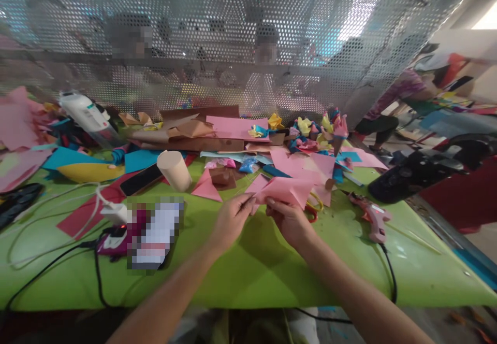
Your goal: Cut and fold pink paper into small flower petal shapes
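A perforated metal screen stands behind the green table, whose back edge carries heaped paper and crumpled paper flowers. A black bottle lies near the right edge. The pink paper, folded or curled over, is held up above the middle of the table. The left hand pinches its left end between thumb and fingers; the right hand grips its lower edge, thumb on the near face. It should be very light, soft and quick to crease or tear, not slippery; best taken by the edges, lightly. The widest gap runs from the hands to the front edge, between the phone on the left and the glue gun on the right, whose cord drops over that edge. Beyond the hands, room is tight: scissors sit just beside the right one.
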`<state>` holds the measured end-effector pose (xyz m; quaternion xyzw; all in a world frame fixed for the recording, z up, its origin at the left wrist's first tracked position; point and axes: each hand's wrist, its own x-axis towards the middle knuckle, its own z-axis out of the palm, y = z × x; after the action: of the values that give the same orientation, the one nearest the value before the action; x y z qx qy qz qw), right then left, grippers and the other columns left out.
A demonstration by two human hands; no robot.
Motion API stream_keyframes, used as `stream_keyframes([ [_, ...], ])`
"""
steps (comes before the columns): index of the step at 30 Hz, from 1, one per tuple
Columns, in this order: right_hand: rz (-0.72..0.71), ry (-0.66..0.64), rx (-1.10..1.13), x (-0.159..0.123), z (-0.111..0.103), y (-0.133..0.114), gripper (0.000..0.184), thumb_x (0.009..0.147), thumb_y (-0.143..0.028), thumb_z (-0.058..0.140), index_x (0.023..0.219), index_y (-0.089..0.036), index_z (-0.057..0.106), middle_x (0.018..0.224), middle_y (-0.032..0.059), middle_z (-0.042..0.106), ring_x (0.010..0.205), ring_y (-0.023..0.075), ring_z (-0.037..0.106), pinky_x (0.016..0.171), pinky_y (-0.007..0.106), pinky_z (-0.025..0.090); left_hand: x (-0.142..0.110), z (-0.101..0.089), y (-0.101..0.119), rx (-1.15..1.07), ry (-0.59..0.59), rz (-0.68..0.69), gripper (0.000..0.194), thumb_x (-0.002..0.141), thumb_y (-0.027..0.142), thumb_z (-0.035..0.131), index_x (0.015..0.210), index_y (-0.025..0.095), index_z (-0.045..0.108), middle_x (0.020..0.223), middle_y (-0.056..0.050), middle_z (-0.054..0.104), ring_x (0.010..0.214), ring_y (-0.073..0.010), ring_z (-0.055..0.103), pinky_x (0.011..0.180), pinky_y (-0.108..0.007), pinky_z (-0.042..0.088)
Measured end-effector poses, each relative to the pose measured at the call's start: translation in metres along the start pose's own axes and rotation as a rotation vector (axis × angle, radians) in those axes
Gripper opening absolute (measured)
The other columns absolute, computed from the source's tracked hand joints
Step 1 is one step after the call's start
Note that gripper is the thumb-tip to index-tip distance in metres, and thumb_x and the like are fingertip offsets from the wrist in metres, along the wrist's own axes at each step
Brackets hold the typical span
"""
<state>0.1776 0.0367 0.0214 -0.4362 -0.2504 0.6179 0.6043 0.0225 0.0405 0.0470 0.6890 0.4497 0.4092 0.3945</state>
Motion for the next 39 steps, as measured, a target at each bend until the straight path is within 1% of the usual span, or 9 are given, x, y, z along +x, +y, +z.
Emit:
stream_keyframes([
  [3, -0.028, -0.044, -0.047, 0.003, -0.003, -0.009, 0.029, 0.050, -0.023, 0.085, 0.075, -0.021, 0.070, 0.071, -0.0003, 0.067, 0.066, 0.0166, 0.058, 0.061, 0.029, 0.046, 0.003, -0.006, -0.007, 0.132, 0.112, 0.070, 0.024, 0.094, 0.030, 0.048, 0.089, 0.017, 0.068, 0.075, -0.002, 0.066, 0.070, -0.0159, 0.060, 0.066, -0.024, 0.046],
  [6, -0.150, -0.136, -0.057, 0.012, -0.015, -0.027, 0.052, 0.051, -0.020, 0.080, 0.101, -0.028, 0.069, 0.104, 0.0012, 0.070, 0.096, 0.0219, 0.062, 0.079, 0.034, 0.049, 0.006, -0.016, -0.012, 0.277, 0.197, 0.159, 0.022, 0.094, 0.026, 0.048, 0.094, 0.017, 0.069, 0.085, -0.006, 0.070, 0.078, -0.0186, 0.064, 0.071, -0.027, 0.048],
  [9, -0.300, -0.062, -0.139, 0.020, -0.030, -0.047, 0.068, 0.052, -0.021, 0.078, 0.116, -0.039, 0.062, 0.126, -0.0010, 0.061, 0.111, 0.0233, 0.057, 0.087, 0.037, 0.048, 0.007, -0.023, -0.014, 0.404, 0.243, 0.225, 0.023, 0.094, 0.020, 0.048, 0.099, 0.018, 0.069, 0.089, -0.008, 0.071, 0.082, -0.0200, 0.065, 0.074, -0.028, 0.050],
  [14, -0.622, -0.112, -0.605, 0.010, -0.033, -0.061, 0.044, 0.075, -0.038, 0.074, 0.118, -0.035, 0.067, 0.132, 0.0030, 0.060, 0.129, 0.0283, 0.046, 0.106, 0.044, 0.035, 0.006, -0.019, -0.014, 0.551, 0.145, 0.371, 0.023, 0.093, 0.015, 0.050, 0.106, 0.017, 0.069, 0.091, -0.009, 0.072, 0.085, -0.0218, 0.066, 0.077, -0.033, 0.053],
  [17, -0.687, -0.204, -0.830, 0.003, -0.025, -0.058, 0.034, 0.079, -0.041, 0.073, 0.111, -0.033, 0.072, 0.121, 0.0049, 0.068, 0.121, 0.0296, 0.052, 0.103, 0.044, 0.036, 0.005, -0.015, -0.013, 0.593, 0.057, 0.433, 0.026, 0.093, 0.011, 0.049, 0.109, 0.017, 0.068, 0.094, -0.009, 0.072, 0.087, -0.0216, 0.067, 0.078, -0.034, 0.054],
  [22, -0.627, -0.213, -0.994, 0.004, -0.024, -0.053, 0.022, 0.082, -0.041, 0.069, 0.094, -0.025, 0.077, 0.091, 0.0056, 0.073, 0.087, 0.0241, 0.062, 0.078, 0.035, 0.044, 0.005, -0.014, -0.011, 0.591, -0.019, 0.436, 0.026, 0.092, 0.010, 0.050, 0.110, 0.018, 0.068, 0.096, -0.008, 0.073, 0.087, -0.0211, 0.067, 0.077, -0.034, 0.054],
  [28, -0.574, -0.130, -0.913, 0.005, -0.026, -0.050, 0.021, 0.076, -0.041, 0.071, 0.072, -0.020, 0.073, 0.067, 0.0028, 0.066, 0.067, 0.0188, 0.057, 0.061, 0.028, 0.040, 0.005, -0.017, -0.008, 0.386, -0.116, 0.274, 0.024, 0.093, 0.017, 0.050, 0.107, 0.021, 0.070, 0.104, -0.006, 0.074, 0.095, -0.0210, 0.068, 0.083, -0.032, 0.053],
  [33, -0.532, -0.110, -0.848, 0.002, -0.022, -0.053, 0.022, 0.072, -0.042, 0.073, 0.069, -0.020, 0.071, 0.066, 0.0012, 0.064, 0.064, 0.0166, 0.056, 0.058, 0.026, 0.039, 0.007, -0.020, -0.007, 0.189, -0.189, 0.075, 0.023, 0.093, 0.028, 0.051, 0.101, 0.021, 0.071, 0.096, -0.004, 0.075, 0.088, -0.0196, 0.068, 0.077, -0.028, 0.051],
  [39, -0.349, -0.106, -0.702, 0.001, -0.022, -0.054, 0.033, 0.066, -0.049, 0.076, 0.071, -0.018, 0.069, 0.059, -0.0018, 0.057, 0.052, 0.0115, 0.047, 0.048, 0.023, 0.033, 0.009, -0.022, -0.011, -0.113, -0.212, -0.068, 0.024, 0.088, 0.035, 0.060, 0.100, 0.016, 0.068, 0.090, -0.006, 0.075, 0.086, -0.0192, 0.069, 0.078, -0.028, 0.051],
])
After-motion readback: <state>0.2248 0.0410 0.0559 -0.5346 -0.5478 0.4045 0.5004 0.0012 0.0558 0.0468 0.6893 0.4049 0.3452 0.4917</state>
